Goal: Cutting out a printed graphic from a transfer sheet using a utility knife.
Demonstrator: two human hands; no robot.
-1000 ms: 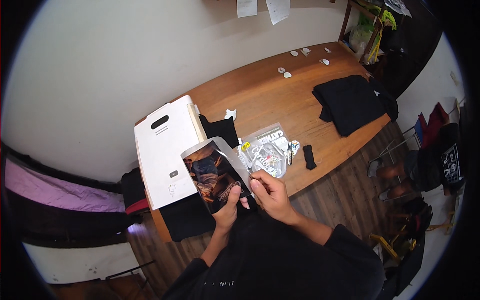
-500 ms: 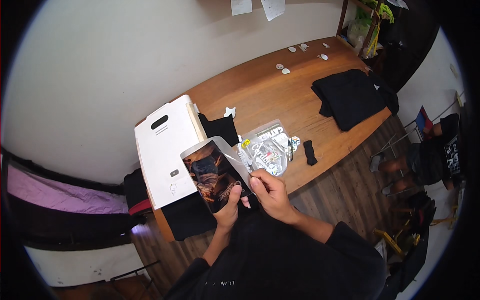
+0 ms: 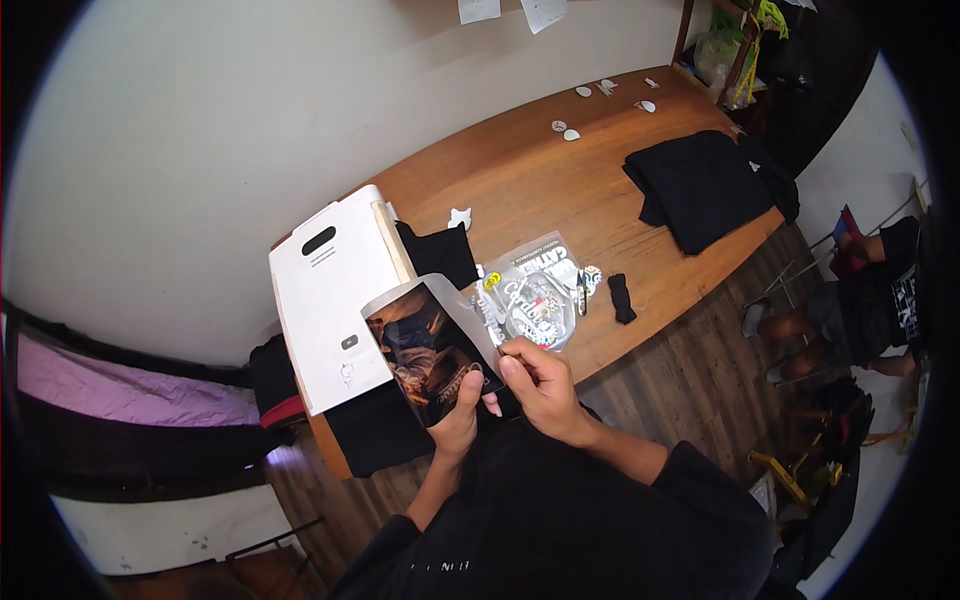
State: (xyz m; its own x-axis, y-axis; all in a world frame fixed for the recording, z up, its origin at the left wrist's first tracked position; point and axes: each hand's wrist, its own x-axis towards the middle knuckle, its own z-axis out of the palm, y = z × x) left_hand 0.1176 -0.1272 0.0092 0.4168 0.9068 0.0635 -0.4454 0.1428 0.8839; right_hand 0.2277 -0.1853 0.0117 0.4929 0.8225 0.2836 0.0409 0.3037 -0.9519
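Note:
A printed transfer film (image 3: 425, 345), dark with orange-brown artwork and a clear border, is held up before me. My left hand (image 3: 457, 420) grips its lower edge, thumb lying over the printed face. At the film's right edge, my right hand (image 3: 545, 390) has thumb and forefinger pinched on the border. Just behind the film stands a white heat press (image 3: 325, 285), its lid lowered over black fabric (image 3: 375, 430) that hangs out at the front. More black fabric (image 3: 445, 255) sticks out at its far right side.
Clear film pieces with white prints (image 3: 540, 310) lie right of the press beside thread snips (image 3: 582, 295) and a small black cloth bundle (image 3: 621, 298). Folded black garments (image 3: 700, 185) sit at the table's right end. Another person (image 3: 850, 300) is at the far right.
The table and its contents have shifted very slightly upward in view. Both hands keep nearly the same hold on the film.

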